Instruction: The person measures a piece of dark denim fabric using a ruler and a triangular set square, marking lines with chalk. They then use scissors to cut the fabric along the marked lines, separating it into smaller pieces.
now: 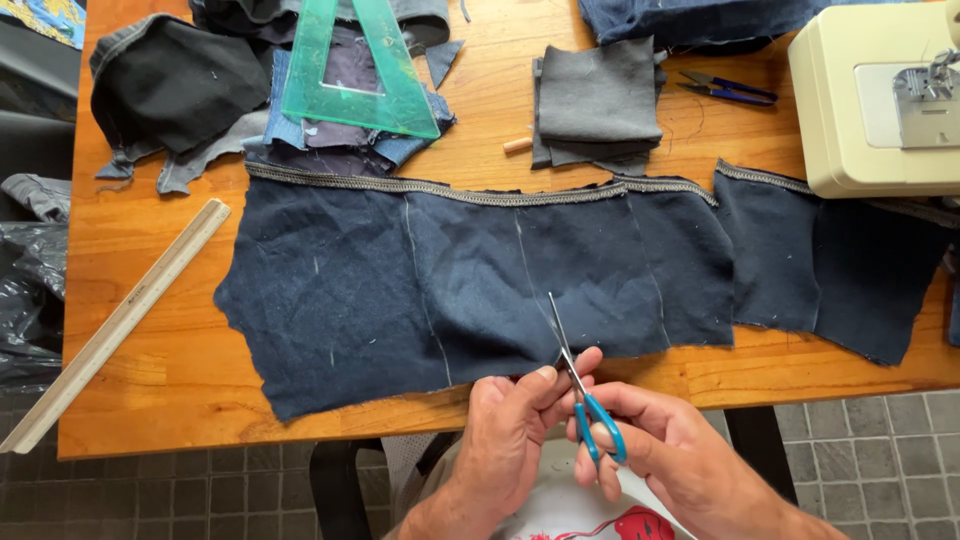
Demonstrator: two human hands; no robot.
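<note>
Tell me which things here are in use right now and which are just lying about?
In use:
scissors, held in the right hand
dark blue cloth, held at its near edge by the left hand

Lying about:
wooden ruler
green triangle
grey cloth squares
sewing machine
small snips

Table [150, 350]: warm orange wood, brightly lit.
Floor [860, 450]: small grey square tiles.
Left edge: black plastic sheeting [25, 300].
</note>
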